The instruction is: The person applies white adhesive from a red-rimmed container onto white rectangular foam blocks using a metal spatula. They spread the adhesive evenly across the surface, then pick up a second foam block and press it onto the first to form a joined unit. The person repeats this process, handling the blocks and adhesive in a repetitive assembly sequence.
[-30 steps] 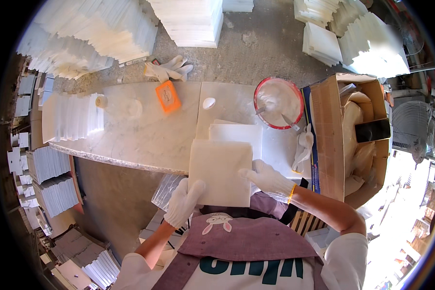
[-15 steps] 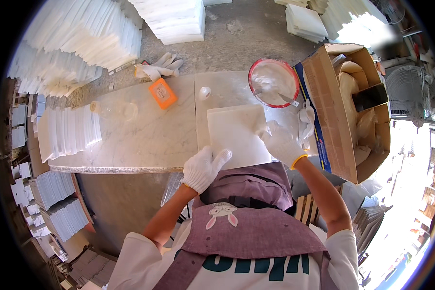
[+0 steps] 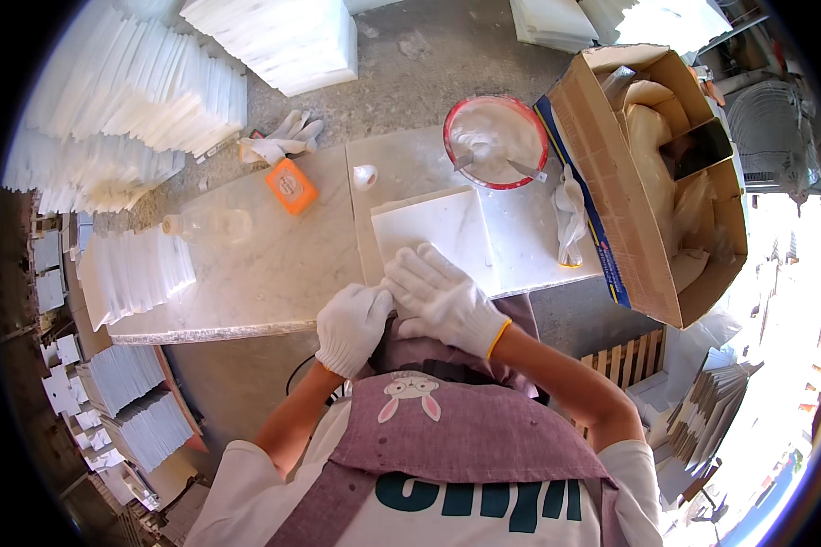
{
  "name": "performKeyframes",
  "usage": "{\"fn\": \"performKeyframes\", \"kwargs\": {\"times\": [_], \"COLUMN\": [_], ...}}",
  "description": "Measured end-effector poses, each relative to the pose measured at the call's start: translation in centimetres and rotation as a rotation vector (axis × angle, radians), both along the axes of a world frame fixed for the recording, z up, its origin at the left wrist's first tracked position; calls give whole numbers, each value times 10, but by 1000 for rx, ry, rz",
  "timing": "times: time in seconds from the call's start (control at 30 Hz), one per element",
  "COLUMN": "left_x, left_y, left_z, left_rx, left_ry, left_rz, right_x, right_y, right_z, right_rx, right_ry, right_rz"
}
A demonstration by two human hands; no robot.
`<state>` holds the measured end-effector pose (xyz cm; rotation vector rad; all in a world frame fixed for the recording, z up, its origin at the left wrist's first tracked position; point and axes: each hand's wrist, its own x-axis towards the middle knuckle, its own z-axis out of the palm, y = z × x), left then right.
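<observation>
A square white marble tile (image 3: 438, 219) lies on the pale stone worktop in front of me, its near corner hidden under my gloves. My right hand (image 3: 445, 296), in a white knit glove with a yellow cuff edge, reaches over that near edge with fingers stretched out. Close against its fingertips is my left hand (image 3: 351, 328), also gloved. Its fingers are curled closed, and what they hold, if anything, is hidden. Beyond the tile stands a red-rimmed bowl (image 3: 497, 141) of white paste with putty knives (image 3: 525, 170) in it.
An orange box (image 3: 292, 186), a small white container (image 3: 365, 177) and a clear bottle (image 3: 214, 226) are on the worktop (image 3: 274, 292). Gloves lie at the back (image 3: 287, 139) and right (image 3: 570, 219). Tile stacks (image 3: 141, 273) stand left; a cardboard box (image 3: 611, 182) stands right.
My right hand has moved left from the tile's right side to its near edge, beside my left hand. My left fingers have curled closed. The whole view has shifted a little.
</observation>
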<state>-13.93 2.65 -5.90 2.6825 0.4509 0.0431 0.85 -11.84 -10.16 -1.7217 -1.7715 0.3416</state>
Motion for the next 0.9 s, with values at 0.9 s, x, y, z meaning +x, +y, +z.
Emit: {"fn": "performKeyframes", "kwargs": {"times": [0.9], "left_x": [-55], "left_y": [3], "left_z": [-25], "left_rx": [-267], "left_ry": [-484], "left_rz": [326], "right_x": [-46], "right_y": [-50], "right_z": [-2], "right_rx": [382], "right_ry": [177], "right_rz": [-278]}}
